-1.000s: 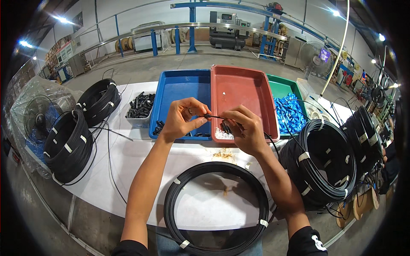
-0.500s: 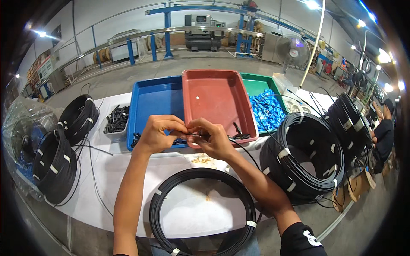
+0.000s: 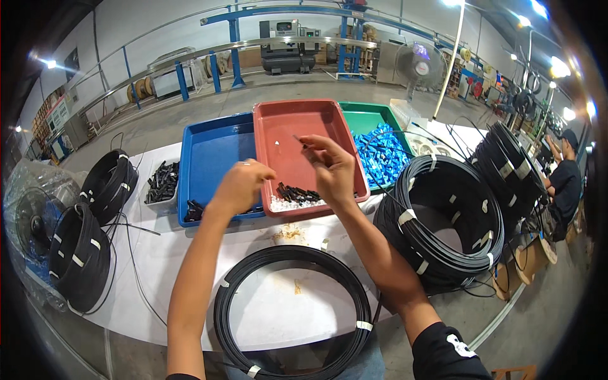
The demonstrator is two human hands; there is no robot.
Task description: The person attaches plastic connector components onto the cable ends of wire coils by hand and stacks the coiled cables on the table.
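My right hand (image 3: 334, 172) is raised over the red tray (image 3: 291, 120), thumb and fingers pinching a thin cable end (image 3: 298, 139) whose tip sticks out to the left. Apart from it, my left hand (image 3: 238, 189) hovers where the blue tray (image 3: 215, 142) meets the red one. Its fingers are curled in, and anything inside them is hidden. Small black parts (image 3: 297, 192) and small white pieces (image 3: 288, 205) lie at the red tray's near end. In front of me rests a coil of black cable (image 3: 223, 310), bound with white tape.
Blue parts (image 3: 380, 155) fill the green tray (image 3: 364, 113). A white box of black parts (image 3: 163, 183) stands left. Black cable coils stand on the left (image 3: 79, 253) and right (image 3: 437, 215). A co-worker (image 3: 563, 183) is at far right.
My hands, together at the cable before, have parted. The right hand rose and the left drew slightly lower left. Black and white pieces at the red tray's near end are now uncovered.
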